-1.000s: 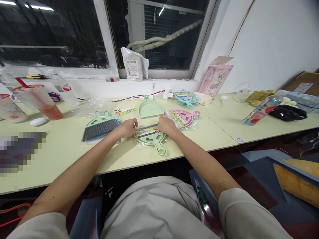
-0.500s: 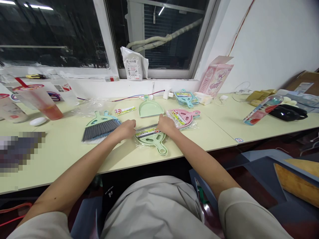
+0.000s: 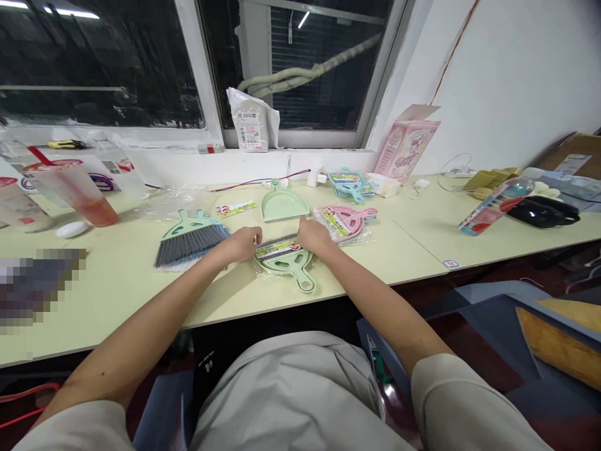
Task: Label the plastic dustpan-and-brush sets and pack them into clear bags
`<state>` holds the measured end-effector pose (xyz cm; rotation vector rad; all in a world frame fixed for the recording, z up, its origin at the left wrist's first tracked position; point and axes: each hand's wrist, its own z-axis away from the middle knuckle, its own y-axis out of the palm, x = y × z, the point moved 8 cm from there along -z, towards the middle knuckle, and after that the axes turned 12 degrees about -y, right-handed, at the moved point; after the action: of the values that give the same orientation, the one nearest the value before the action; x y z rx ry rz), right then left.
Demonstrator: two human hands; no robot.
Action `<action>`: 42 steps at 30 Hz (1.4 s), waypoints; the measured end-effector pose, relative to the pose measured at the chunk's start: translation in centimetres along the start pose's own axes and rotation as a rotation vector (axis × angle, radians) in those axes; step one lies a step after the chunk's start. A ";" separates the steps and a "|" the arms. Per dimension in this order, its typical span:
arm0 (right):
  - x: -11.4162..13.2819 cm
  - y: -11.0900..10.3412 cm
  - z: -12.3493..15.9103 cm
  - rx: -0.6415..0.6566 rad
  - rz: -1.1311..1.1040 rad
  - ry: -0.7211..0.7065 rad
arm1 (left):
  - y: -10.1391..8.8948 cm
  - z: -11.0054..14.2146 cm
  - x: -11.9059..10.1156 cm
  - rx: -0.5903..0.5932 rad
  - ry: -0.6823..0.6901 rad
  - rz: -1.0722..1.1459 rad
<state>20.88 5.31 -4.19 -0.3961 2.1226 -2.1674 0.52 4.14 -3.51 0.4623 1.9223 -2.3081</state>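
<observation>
L hand (image 3: 244,244) edged right, R hand (image 3: 314,237) at 1 pkgd green dustpan set (image 3: 284,261).

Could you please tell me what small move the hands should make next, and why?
Perhaps the left hand should gently tug the wrap outward while the right hand steadies the green set: clear wrap shows around the set, and the hands are at its two far corners, fingers close to the edge.
</observation>
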 end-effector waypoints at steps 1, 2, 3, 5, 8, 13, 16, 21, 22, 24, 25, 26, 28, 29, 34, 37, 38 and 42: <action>-0.1 -0.1 -0.1 -0.028 0.006 -0.004 | 0.0 0.1 -0.4 -0.020 0.052 -0.023; -0.1 -0.1 -0.3 -0.056 0.012 -0.008 | 0.0 0.2 -0.8 -0.042 0.103 -0.056; -0.1 -0.1 -0.4 -0.077 0.017 -0.010 | 0.1 0.3 -1.2 -0.059 0.146 -0.094; -0.1 0.1 -0.5 -0.094 0.026 -0.007 | 0.1 0.6 -1.6 -0.087 0.185 -0.171; 0.0 -0.4 -0.2 -0.167 0.078 0.015 | -0.2 1.3 -2.4 -0.160 0.262 -0.262; 3.3 -2.0 0.7 -0.344 0.161 -0.339 | 0.1 2.8 -4.6 -0.182 0.504 -0.197; 5.2 -1.3 1.3 -0.253 0.027 -0.634 | 0.5 3.1 -5.2 -0.162 0.554 -0.116; 5.9 -0.1 1.4 -0.090 -0.119 -0.776 | 1.0 2.9 -5.3 -0.166 0.562 -0.090; 5.9 0.0 1.3 -0.079 -0.127 -0.774 | 1.1 2.7 -5.2 -0.169 0.553 -0.093; 5.9 0.2 1.2 -0.061 -0.133 -0.763 | 1.2 2.5 -5.1 -0.173 0.543 -0.100; 5.9 0.2 1.1 -0.052 -0.128 -0.754 | 1.2 2.4 -5.1 -0.169 0.543 -0.101; 5.9 0.2 1.1 -0.044 -0.121 -0.743 | 1.2 2.4 -5.1 -0.160 0.545 -0.100; 6.0 0.1 1.1 -0.031 -0.100 -0.716 | 1.2 2.3 -5.1 -0.138 0.539 -0.088; 6.0 0.0 1.1 -0.026 -0.089 -0.705 | 1.1 2.3 -5.0 -0.126 0.531 -0.081; 6.1 -0.5 1.4 0.012 -0.066 -0.657 | 1.0 2.2 -4.8 -0.088 0.500 -0.049; 6.0 -0.6 1.5 0.031 -0.075 -0.622 | 0.9 2.1 -4.7 -0.064 0.497 -0.027; 5.9 -0.6 1.5 0.034 -0.081 -0.614 | 0.9 2.1 -4.7 -0.053 0.497 -0.019; 5.7 -0.2 1.3 0.030 -0.104 -0.607 | 0.4 2.1 -4.6 0.001 0.479 0.020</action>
<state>15.69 2.74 -3.24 -1.0262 1.7537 -1.8001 4.63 1.46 -2.17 1.1151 2.0840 -2.3411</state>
